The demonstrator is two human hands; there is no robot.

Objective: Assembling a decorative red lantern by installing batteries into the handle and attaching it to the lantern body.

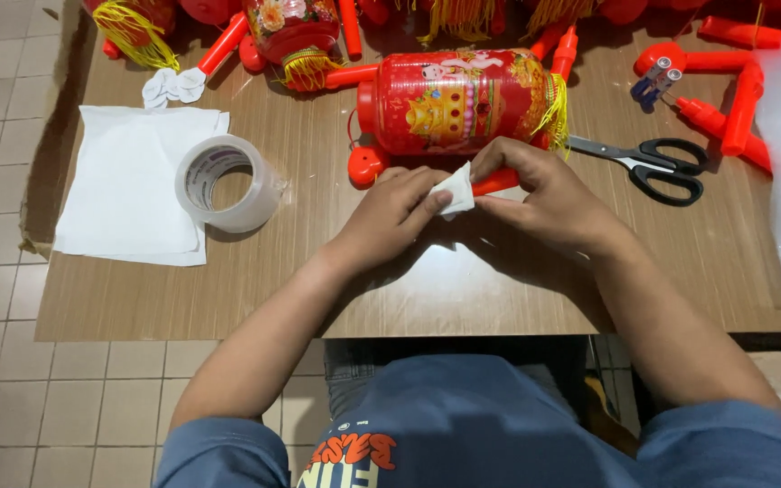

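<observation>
White paper [456,192] between both hands [390,212]

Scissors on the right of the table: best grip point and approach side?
Probably the black handles. The scissors lie flat and closed, blades pointing left toward the red lantern, loops to the right with bare table around them. Come from above on the right.

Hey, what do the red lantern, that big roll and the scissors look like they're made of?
Red lantern: glossy printed film or plastic, likely, with sheen and yellow thread fringe. Roll: clear plastic tape on a white core, probably card; it looks see-through. Scissors: shiny metal blades, matte black handles, apparently plastic.
</observation>
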